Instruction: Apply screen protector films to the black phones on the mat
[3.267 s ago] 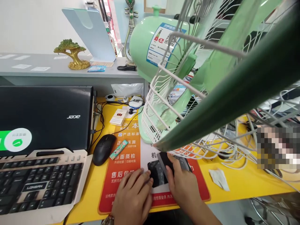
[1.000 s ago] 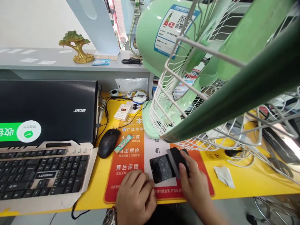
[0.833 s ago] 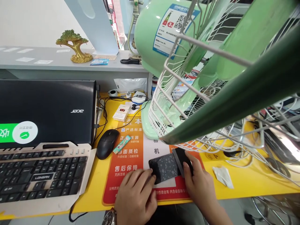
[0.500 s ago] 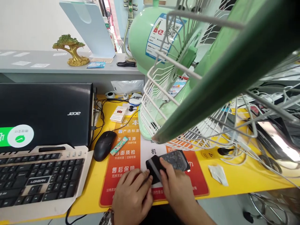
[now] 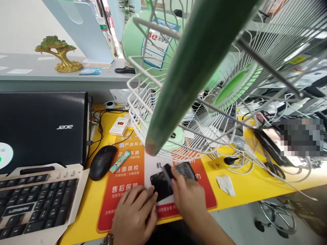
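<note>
A phone [image 5: 162,189] lies flat on the red and orange printed mat [image 5: 107,217]. Its screen looks smooth and black on the left, while the right part is grey and speckled, like bubbles under a film. Curled fingers of my left hand [image 5: 136,211] press against the phone's near left edge. My right hand [image 5: 187,192] is closed on a small dark flat scraper [image 5: 168,171], held tilted with its edge across the screen. The scraper's lower part and some of the phone are hidden by my right fingers.
A green fan with a white wire cage [image 5: 176,78] looms close over the mat. To the left are a mouse [image 5: 103,162], a keyboard [image 5: 38,200], a black laptop [image 5: 41,126] and a green packet [image 5: 120,161]. Cables [image 5: 245,160] and crumpled tissue [image 5: 226,185] lie right.
My right hand has drawn the scraper rightward along the phone, and more smooth black screen shows behind it. My left hand stays at the phone's edge. The camera view has turned right.
</note>
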Action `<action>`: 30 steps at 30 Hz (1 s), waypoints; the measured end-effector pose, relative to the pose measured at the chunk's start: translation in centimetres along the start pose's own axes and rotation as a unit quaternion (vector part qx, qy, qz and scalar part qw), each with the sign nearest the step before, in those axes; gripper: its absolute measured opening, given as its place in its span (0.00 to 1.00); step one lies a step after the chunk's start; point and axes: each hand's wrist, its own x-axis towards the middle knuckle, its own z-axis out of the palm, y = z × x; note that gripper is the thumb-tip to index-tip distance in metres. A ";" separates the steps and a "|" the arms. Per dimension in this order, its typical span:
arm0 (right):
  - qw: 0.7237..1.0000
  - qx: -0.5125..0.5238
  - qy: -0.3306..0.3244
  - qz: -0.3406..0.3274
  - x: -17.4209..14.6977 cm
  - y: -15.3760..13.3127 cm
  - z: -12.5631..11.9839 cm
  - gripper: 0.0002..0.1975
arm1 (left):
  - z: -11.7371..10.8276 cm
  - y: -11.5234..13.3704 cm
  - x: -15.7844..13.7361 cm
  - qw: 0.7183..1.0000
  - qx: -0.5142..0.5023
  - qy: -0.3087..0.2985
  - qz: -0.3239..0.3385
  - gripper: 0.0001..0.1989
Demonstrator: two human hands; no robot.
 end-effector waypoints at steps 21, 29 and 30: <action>0.999 -0.021 -0.003 0.048 -0.2 2.6 0.0 0.18 | 0.1 -0.1 -0.1 1.000 -0.003 0.002 0.001 0.12; 0.993 -0.029 -0.011 0.117 -1.3 5.0 -1.1 0.18 | 0.1 -0.1 -0.3 1.000 0.000 -0.006 0.001 0.13; 0.992 -0.036 -0.008 0.117 -1.5 5.2 -1.2 0.18 | 0.1 -0.1 -0.3 1.000 0.002 -0.007 0.001 0.12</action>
